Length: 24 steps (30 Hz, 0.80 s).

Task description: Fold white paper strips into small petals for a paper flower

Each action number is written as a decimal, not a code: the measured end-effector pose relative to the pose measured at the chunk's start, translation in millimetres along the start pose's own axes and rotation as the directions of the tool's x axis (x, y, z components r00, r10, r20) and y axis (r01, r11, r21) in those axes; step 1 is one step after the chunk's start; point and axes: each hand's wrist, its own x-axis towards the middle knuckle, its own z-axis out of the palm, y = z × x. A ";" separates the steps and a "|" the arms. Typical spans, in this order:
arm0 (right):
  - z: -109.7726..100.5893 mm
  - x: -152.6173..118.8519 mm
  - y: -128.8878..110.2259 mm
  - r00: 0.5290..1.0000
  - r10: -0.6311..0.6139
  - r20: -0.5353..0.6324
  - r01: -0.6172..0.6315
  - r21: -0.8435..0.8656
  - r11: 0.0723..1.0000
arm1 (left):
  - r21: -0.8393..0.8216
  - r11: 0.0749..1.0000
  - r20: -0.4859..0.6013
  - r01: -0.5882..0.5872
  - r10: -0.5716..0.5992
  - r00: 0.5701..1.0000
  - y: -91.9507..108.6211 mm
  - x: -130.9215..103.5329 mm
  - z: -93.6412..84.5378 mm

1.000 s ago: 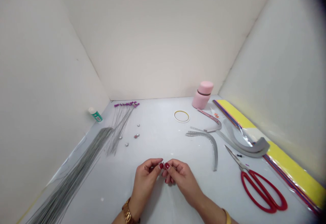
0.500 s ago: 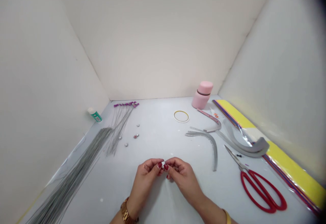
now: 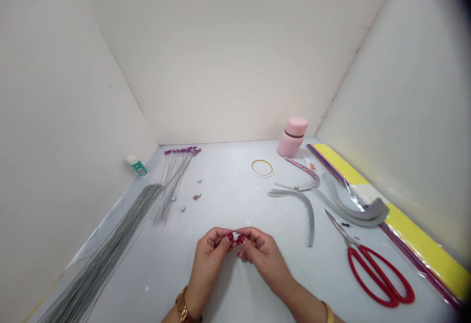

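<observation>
A small silver-white folded paper star (image 3: 235, 236) is pinched between my two hands, low in the middle of the view. My left hand (image 3: 213, 249) has thumb and fingertips closed on its left side. Opposite, my right hand (image 3: 259, 250) grips the star's right side with thumb and index finger. The fingers cover most of its edges. Similar small silver stars lie loose beyond my left hand, among them one silver star (image 3: 182, 209) and one reddish star (image 3: 195, 197).
Grey wires (image 3: 121, 235) spread along the left, near wires tipped with purple stars (image 3: 184, 151). A glue stick (image 3: 138, 166) lies behind them. On the right are paper strips (image 3: 307, 210), red-handled scissors (image 3: 379, 274), a tape roll (image 3: 262, 161), a pink flask (image 3: 292, 137) and packed coloured sheets (image 3: 415, 235).
Both hands stay in nearly the same place. The fingertips have shifted slightly around the star, and more of its white face shows between the thumbs.
</observation>
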 end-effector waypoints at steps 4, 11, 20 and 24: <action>0.1 -0.1 -0.2 1.000 0.001 -0.026 -0.002 -0.009 1.000 | 0.044 0.998 -0.013 -0.035 0.036 0.999 -1.0 -0.7 -0.4; 1.2 -0.7 -1.8 0.997 0.001 -0.071 -0.003 -0.032 0.999 | 0.191 0.975 0.000 -0.114 0.116 0.993 0.3 -2.7 -0.2; 1.0 0.6 1.0 0.996 0.062 -0.057 -0.060 0.025 0.998 | 0.278 0.943 0.017 -0.182 0.185 0.983 -1.7 -3.2 -0.9; 0.9 0.5 1.0 0.996 0.074 -0.055 -0.073 0.028 0.997 | 0.300 0.933 0.034 -0.197 0.196 0.980 -3.1 -2.4 -1.6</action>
